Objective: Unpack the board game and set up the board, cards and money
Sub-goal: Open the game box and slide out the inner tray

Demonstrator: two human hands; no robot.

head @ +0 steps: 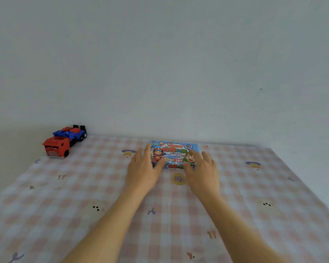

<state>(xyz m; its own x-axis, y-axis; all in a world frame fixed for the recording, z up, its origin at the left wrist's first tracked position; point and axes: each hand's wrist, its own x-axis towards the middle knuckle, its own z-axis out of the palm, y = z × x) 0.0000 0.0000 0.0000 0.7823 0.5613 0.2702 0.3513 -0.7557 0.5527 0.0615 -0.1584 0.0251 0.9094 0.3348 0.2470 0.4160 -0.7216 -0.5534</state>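
Blue box [174, 150], pink-checked cloth [103, 186], red-blue truck [65, 141]

The game box [174, 149] is showing smooth printed cardboard with a faint sheen, and it is lying on a checked cloth [84, 186] that is looking matt and soft (woven fabric, lightly creased). The toy truck [58, 147] is looking like hard moulded plastic, red and blue, catching a little gloss, while the wall [160, 63] behind is showing a flat, matt painted finish.

One wide-angle view is given, taken from head height and aimed forward and down across the checked cloth [65, 215] toward the pale wall [160, 63], the cloth seen close below.
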